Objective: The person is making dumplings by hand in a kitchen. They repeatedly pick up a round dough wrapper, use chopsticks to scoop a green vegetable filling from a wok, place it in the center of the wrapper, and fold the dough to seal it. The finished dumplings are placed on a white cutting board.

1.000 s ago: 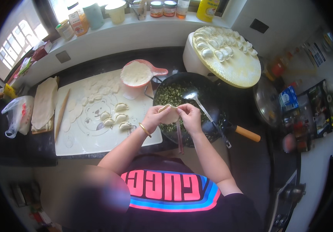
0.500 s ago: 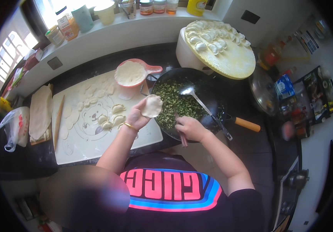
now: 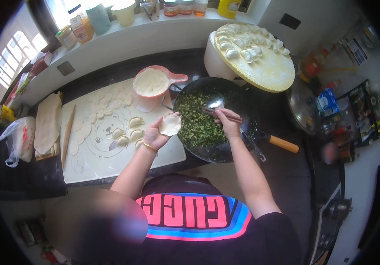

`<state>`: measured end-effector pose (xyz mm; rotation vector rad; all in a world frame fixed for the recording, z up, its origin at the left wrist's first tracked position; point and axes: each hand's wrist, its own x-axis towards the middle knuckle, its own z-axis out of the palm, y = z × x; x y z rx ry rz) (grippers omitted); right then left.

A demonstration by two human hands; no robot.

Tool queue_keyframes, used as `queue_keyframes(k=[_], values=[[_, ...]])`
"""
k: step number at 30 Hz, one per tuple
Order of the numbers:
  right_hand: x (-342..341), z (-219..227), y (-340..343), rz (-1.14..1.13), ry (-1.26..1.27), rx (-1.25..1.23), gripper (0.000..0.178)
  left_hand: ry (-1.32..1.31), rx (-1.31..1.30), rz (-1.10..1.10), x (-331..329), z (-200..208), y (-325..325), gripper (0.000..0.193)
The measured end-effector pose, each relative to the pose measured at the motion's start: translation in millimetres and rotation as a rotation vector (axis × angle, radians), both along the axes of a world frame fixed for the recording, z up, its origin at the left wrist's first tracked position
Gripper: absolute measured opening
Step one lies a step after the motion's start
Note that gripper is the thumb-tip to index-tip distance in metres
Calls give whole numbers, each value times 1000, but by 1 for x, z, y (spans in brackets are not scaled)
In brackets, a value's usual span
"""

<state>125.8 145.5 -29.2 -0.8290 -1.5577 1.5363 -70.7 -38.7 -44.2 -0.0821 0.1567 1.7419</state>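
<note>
On the fingers of my left hand [image 3: 157,136] lies a round, pale dumpling wrapper [image 3: 170,124], nothing visible on it. My right hand [image 3: 228,122] grips a pair of chopsticks [image 3: 235,117], tips down at the green chopped filling [image 3: 200,129]. That filling covers the left side of a black wok [image 3: 238,148]. A metal spoon [image 3: 216,100] rests in the wok, its handle partly hidden by my right hand and wrist. Left of the wok, several folded dumplings [image 3: 135,122] sit on a white mat [image 3: 110,167] among flat wrappers [image 3: 83,132].
A pink bowl of flour [image 3: 151,82] stands at the mat's far edge. A rolling pin [image 3: 68,137] and dough sheet [image 3: 47,126] lie left. Behind the wok, a yellow round tray [image 3: 265,75] carries several dumplings. The wok's wooden handle [image 3: 283,143] points right.
My right hand has moved up and right, and its chopsticks have swung from upright to slanting across the wok. My left hand has shifted slightly down and left with the wrapper.
</note>
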Motion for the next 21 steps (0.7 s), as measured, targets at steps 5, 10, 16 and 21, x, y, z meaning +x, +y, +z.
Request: queue_keyframes(k=[5, 10, 16, 21], values=[[40, 15, -23, 158, -156, -67, 15, 16, 9, 29, 5, -17, -2, 44], [62, 8, -1, -64, 74, -239, 21, -25, 11, 30, 10, -14, -3, 45], [44, -6, -1, -58, -20, -215, 17, -43, 15, 53, 12, -17, -4, 44], [36, -5, -16, -1, -50, -299, 19, -52, 15, 67, 14, -17, -4, 44]])
